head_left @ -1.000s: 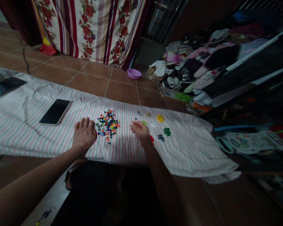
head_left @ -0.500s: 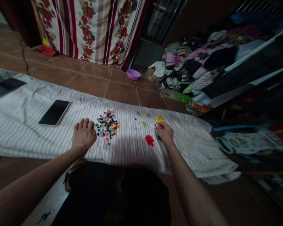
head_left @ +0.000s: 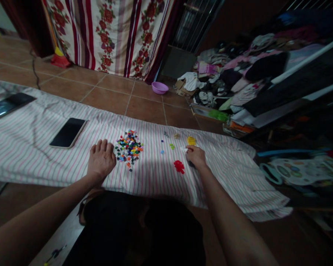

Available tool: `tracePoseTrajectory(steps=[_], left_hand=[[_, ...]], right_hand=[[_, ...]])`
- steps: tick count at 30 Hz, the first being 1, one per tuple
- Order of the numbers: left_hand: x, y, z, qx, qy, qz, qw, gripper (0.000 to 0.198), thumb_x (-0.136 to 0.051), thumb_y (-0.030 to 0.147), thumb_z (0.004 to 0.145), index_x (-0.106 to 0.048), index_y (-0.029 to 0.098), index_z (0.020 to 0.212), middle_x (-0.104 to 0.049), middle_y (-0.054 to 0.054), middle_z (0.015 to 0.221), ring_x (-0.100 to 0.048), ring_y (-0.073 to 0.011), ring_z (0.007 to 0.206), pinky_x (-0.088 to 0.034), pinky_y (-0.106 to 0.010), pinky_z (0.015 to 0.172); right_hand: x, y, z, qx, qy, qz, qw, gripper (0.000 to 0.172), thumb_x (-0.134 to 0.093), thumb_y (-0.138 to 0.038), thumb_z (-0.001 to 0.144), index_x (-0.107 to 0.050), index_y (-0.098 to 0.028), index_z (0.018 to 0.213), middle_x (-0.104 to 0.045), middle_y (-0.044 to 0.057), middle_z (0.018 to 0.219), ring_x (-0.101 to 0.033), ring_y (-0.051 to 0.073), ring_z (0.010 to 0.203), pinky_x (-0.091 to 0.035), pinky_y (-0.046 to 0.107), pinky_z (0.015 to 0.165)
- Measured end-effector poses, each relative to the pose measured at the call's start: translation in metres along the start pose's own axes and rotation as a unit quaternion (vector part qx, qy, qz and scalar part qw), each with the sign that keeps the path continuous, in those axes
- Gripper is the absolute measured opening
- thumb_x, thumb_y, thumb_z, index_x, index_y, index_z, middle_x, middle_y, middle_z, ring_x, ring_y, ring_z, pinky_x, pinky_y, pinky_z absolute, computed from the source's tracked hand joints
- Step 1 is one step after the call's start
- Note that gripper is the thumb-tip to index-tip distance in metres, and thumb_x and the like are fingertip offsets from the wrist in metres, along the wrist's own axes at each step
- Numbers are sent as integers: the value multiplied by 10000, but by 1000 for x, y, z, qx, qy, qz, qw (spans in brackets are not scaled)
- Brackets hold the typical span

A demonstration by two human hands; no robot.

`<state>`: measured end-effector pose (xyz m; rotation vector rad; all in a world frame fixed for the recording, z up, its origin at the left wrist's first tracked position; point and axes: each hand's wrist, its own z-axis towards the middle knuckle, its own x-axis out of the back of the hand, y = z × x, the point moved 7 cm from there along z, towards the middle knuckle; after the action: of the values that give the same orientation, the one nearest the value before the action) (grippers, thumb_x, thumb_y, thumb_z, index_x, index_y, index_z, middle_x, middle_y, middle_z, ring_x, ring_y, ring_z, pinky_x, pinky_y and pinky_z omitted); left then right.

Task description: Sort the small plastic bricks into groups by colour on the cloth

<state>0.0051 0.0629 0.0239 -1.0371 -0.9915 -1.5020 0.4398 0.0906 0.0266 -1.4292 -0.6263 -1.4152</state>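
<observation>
Right hand [head_left: 197,156], fingers narrowed, hold unclear, seemingly sorts small white plastic-looking pieces [head_left: 183,149], release likely due; left hand [head_left: 101,159] lies flat.

Heap of mixed small pieces [head_left: 129,147], loosely spread. Lime cluster [head_left: 172,146] at its three o'clock. Round lime: tan cluster [head_left: 177,136] one o'clock, white cluster [head_left: 183,149] three, red cluster [head_left: 179,166] five, lone light-blue piece [head_left: 162,152] eight, grey cluster [head_left: 166,134] eleven.
</observation>
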Motion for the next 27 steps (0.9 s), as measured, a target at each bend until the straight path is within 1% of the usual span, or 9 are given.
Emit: tracePoseTrajectory(steps=[5, 10, 14, 18, 22, 24, 27], left_hand=[[1, 0, -1, 3, -4, -7, 1000, 387, -285, 265, 948, -564, 131, 1181, -506, -188, 1422, -400, -345, 1362, -315, -484, 1080], [2, 1, -1, -1, -5, 0, 1000, 371, -286, 266, 946, -569, 142, 1152, -508, -176, 1414, -410, -338, 1353, -332, -477, 1068], [2, 1, 0, 0, -5, -1, 1000, 360, -304, 266, 939, -564, 148, 1158, -507, -173, 1413, -409, -332, 1351, -329, -477, 1073], [2, 0, 0, 3, -4, -9, 1000, 363, -299, 265, 942, -567, 154, 1161, -512, -166, 1408, -402, -324, 1356, -319, -471, 1079], [1, 0, 0, 5, -2, -10, 1000, 369, -297, 266, 941, -561, 150, 1171, -509, -167, 1414, -391, -323, 1364, -308, -469, 1085], [1, 0, 0, 5, 0, -13, 1000, 370, -302, 267, 937, -559, 150, 1177, -508, -166, 1417, -387, -322, 1367, -301, -469, 1091], [2, 0, 0, 5, -6, -22, 1000, 377, -317, 267, 925, -564, 145, 1182, -503, -181, 1421, -385, -333, 1366, -302, -482, 1089]], right_hand=[[-2, 0, 1, -8, -3, -9, 1000, 331, -533, -117, 799, -776, -209, 1004, -767, 87, 1014, -698, 223, 953, -510, 323, 892], [-2, 2, 0, -20, -8, -13, 1000, 347, -541, -113, 796, -767, -216, 1039, -765, 76, 1016, -701, 214, 951, -517, 303, 882], [-3, 2, -2, -14, -16, 1, 1000, 347, -526, -124, 802, -754, -210, 1049, -763, 57, 1011, -698, 178, 939, -512, 262, 877], [0, -1, -4, -9, -20, -20, 1000, 352, -533, -132, 788, -749, -201, 1057, -758, 66, 1012, -692, 187, 940, -507, 276, 884], [14, -14, -8, 19, 19, -39, 999, 341, -538, -146, 783, -751, -214, 1041, -746, 66, 1015, -679, 202, 934, -499, 295, 876], [20, -26, -11, 38, 35, -21, 998, 340, -530, -152, 790, -747, -200, 1048, -737, 78, 1041, -671, 204, 931, -496, 303, 879], [23, -52, -20, 75, 32, 38, 996, 323, -515, -180, 812, -743, -184, 1040, -735, 83, 1041, -665, 198, 896, -499, 309, 877]])
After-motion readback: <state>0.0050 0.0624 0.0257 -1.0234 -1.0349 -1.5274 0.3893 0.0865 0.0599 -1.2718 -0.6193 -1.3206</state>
